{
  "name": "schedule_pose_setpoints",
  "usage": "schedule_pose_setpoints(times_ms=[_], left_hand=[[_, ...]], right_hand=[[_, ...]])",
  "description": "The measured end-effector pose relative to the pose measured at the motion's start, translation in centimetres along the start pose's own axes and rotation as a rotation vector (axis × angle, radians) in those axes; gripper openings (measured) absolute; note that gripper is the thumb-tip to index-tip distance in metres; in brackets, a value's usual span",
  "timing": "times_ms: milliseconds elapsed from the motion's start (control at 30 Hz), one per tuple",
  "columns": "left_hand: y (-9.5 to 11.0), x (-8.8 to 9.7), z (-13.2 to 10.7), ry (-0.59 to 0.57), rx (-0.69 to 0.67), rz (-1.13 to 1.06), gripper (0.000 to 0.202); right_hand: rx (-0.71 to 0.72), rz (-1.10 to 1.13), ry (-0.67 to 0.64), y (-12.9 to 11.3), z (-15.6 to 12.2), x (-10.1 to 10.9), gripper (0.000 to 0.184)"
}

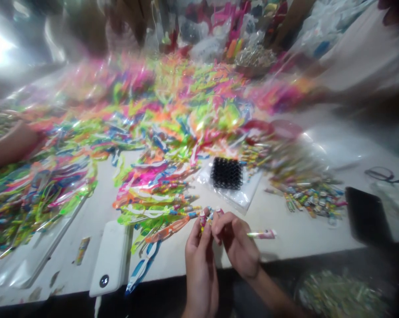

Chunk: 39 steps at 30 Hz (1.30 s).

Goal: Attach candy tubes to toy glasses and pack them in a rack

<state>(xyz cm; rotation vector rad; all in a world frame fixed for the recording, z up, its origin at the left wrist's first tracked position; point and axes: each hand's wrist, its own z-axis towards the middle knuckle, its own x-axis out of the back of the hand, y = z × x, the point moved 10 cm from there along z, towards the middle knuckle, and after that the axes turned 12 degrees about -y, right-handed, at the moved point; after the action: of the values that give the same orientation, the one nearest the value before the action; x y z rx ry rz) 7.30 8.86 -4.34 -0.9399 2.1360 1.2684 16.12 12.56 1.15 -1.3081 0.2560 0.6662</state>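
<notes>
Low over the table's front edge, my left hand (pixel 201 254) is closed in a pinch on a small printed tube (pixel 202 218), which stands upright between thumb and fingers. Close beside it, my right hand (pixel 239 243) has its fingers curled around a small pink-and-white piece (pixel 219 212); most of that piece is hidden. Another printed tube (pixel 264 234) shows just right of my right hand, and whether it is held or lies on the table I cannot tell. Left of my fingertips lie neon plastic glasses frames (pixel 146 210) with printed tubes at their ends.
A black mesh block (pixel 226 173) rests on a clear plastic bag (pixel 244 201). To the right are a pile of small printed tubes (pixel 312 198) and a dark phone (pixel 368 216). A white power bank (pixel 110 256) lies left. Another person's arm (pixel 12 143) reaches in at far left.
</notes>
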Motion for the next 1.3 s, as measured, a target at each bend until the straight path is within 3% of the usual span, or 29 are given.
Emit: schedule_pose_setpoints(times_ms=[200, 367, 500, 600, 833, 933, 1033, 1167, 1300], left_hand=[[2.2, 3.4, 0.8, 0.16, -0.274, 0.203, 0.054], [4.7, 4.3, 0.5, 0.194, -0.435, 0.459, 0.048], [4.8, 3.6, 0.4, 0.085, -0.494, 0.624, 0.041], [4.4, 3.2, 0.3, 0.02, -0.522, 0.726, 0.036], [4.6, 1.0, -0.3, -0.132, -0.722, 1.002, 0.038], [4.6, -0.1, -0.6, -0.2, -0.788, 1.139, 0.044], [4.6, -1.5, -1.6, -0.269, -0.902, 1.323, 0.054], [4.1, -3.9, -3.1, -0.357, -1.076, 1.557, 0.061], [3.9, -4.6, -3.0, -0.327, -1.109, 1.615, 0.061]], right_hand=[[-0.128, -0.096, 0.193, -0.6, -0.2, 1.9, 0.039], [-0.326, -0.205, 0.261, 1.0, -1.5, 3.7, 0.073], [-0.534, -0.12, 0.204, 5.1, -3.2, 4.0, 0.068], [-0.601, -0.045, 0.2, 6.6, -4.4, 4.0, 0.065], [-0.579, 0.116, 0.07, 5.0, -3.4, 1.5, 0.063], [-0.64, 0.227, 0.137, 5.1, -3.6, 1.4, 0.053], [-0.585, 0.347, 0.197, 5.5, -3.4, 1.6, 0.039], [-0.497, 0.52, 0.304, 6.2, -3.4, 2.1, 0.036], [-0.462, 0.583, 0.335, 6.2, -3.2, 1.9, 0.039]])
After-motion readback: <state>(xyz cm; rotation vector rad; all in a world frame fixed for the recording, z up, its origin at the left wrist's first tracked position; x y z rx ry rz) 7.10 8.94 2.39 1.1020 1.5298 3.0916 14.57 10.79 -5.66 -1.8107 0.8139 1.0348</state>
